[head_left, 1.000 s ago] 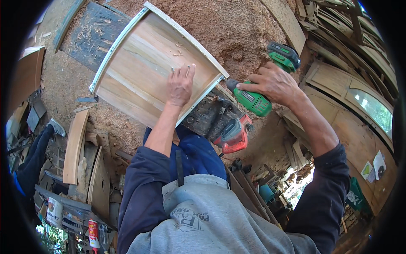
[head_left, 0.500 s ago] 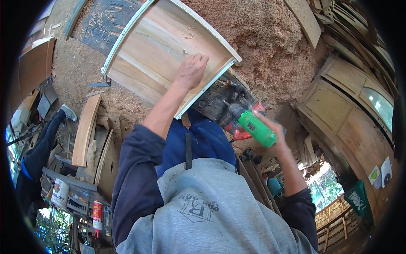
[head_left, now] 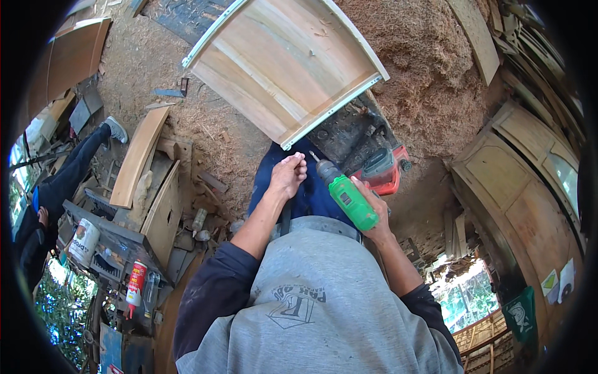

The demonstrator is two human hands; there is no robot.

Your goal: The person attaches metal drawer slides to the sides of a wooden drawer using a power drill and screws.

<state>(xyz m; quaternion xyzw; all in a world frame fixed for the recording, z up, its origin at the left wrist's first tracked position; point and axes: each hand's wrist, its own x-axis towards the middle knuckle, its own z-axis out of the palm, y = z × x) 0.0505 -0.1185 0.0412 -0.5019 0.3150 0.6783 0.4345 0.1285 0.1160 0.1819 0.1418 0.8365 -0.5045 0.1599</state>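
Note:
My right hand (head_left: 375, 212) grips a green cordless drill (head_left: 352, 201), its bit angled up and to the left. Close to the tip of the bit is my left hand (head_left: 288, 176), its fingers curled together in a pinch. Whatever they hold, if anything, is too small to make out. Just beyond both hands lies a wooden drawer (head_left: 280, 65), open side up, with pale metal slide rails (head_left: 333, 113) along its sides. Its near corner lies close to my left fingers, and a few shavings rest inside it.
A red power tool (head_left: 387, 169) sits on a dark board (head_left: 349, 134) right of the drawer. Shavings (head_left: 414, 81) are heaped beyond. Wooden door panels (head_left: 498, 168) lean at right. At left are a curved plank (head_left: 138, 159), a glue bottle (head_left: 136, 283) and another person's legs (head_left: 78, 159).
My left hand has drawn back from over the drawer to near my lap. My right hand has brought the drill leftward, its bit now beside the left fingers. The view has shifted.

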